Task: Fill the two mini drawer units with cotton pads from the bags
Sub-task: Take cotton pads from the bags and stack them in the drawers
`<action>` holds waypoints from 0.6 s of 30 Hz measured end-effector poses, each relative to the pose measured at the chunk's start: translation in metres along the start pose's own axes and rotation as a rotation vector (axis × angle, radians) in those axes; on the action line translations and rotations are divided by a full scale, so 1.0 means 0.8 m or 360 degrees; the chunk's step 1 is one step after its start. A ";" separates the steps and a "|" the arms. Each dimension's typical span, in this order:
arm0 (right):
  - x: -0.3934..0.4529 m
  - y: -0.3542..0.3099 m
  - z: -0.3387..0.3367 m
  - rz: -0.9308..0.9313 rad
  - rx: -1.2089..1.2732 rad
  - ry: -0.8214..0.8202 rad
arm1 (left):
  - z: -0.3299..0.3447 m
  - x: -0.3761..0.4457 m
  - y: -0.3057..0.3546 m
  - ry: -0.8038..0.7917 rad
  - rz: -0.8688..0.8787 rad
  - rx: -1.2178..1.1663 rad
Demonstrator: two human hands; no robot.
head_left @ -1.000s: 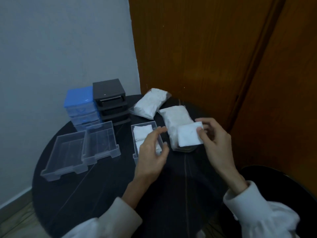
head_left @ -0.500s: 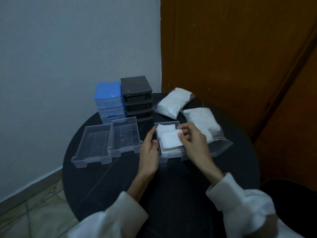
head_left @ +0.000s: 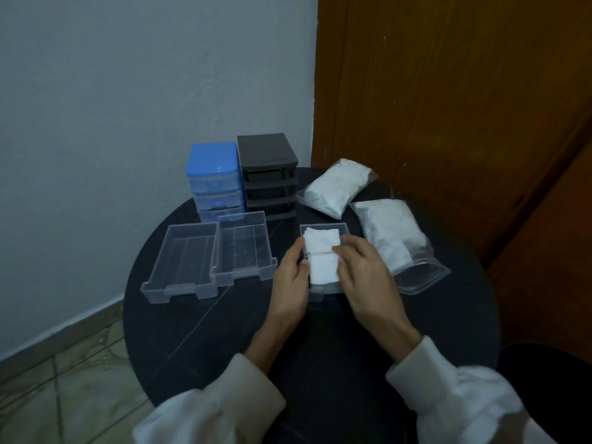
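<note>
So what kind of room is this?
Probably a corner of a home: a small round black table stands against a plain painted wall, beside a wooden door, on a tiled floor.

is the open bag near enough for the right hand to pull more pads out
Probably yes. The right hand rests on the pads in the clear drawer, and the open bag lies just beside it, mouth toward the person, nothing between them.

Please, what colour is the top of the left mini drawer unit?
Bright blue. The left mini drawer unit shows best in the head view, the only one.
</note>
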State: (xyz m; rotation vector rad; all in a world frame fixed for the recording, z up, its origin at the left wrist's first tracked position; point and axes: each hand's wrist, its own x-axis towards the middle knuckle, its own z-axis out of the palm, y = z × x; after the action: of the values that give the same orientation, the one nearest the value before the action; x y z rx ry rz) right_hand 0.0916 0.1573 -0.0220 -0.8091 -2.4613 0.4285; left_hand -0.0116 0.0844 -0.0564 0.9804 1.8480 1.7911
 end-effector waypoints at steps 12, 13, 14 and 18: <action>0.007 0.016 0.002 -0.0247 -0.0099 0.0066 | -0.001 -0.001 0.002 0.0001 -0.0023 0.0078; 0.007 0.016 0.002 -0.0247 -0.0105 0.0055 | -0.001 -0.001 0.002 0.0001 -0.0025 0.0089; 0.008 0.016 0.002 -0.0247 -0.0103 0.0038 | -0.001 0.000 0.001 0.0000 -0.0033 0.0096; 0.011 0.017 0.001 -0.0268 -0.0112 -0.0020 | -0.001 0.001 -0.002 0.0010 -0.0071 0.0107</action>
State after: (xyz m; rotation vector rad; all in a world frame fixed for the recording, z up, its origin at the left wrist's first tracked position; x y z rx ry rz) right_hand 0.0912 0.1733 -0.0249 -0.6215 -2.5437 0.2881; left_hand -0.0130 0.0844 -0.0573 0.9508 1.9301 1.7181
